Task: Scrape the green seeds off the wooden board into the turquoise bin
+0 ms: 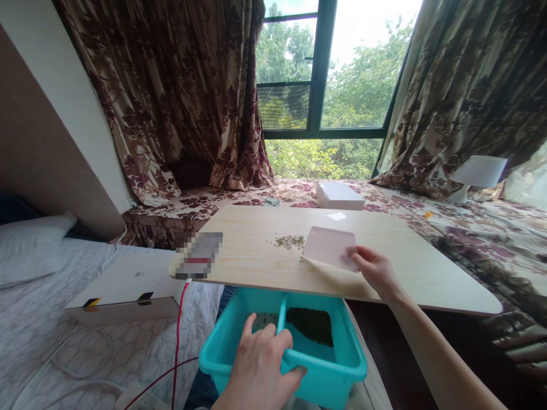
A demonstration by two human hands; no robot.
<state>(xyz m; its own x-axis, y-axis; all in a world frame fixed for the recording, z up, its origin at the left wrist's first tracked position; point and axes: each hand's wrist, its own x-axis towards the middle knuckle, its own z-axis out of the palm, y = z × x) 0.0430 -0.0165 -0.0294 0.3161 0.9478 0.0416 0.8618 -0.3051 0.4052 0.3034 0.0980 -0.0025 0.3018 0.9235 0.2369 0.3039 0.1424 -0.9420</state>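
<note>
My right hand (374, 267) pinches the corner of a thin, translucent pale plastic sheet (329, 246), tilted over the table. Just left of the sheet, small greenish seeds or beans (288, 242) lie scattered on the light wood tabletop (243, 245). Below the table's near edge is a teal plastic bin (356, 364) with a divider (282, 313). My left hand (267, 359) grips the bin at its near rim and divider, thumb outside, fingers reaching over. Dark green grains (314, 324) fill part of the right compartment. A few grains show in the left compartment, partly hidden by my hand.
A blurred-out device (200, 255) with a red cable (177, 336) lies at the table's left end. A white box (128, 285) rests on the bed at left. Behind the table are another white box (339, 195) and a lamp (478, 173).
</note>
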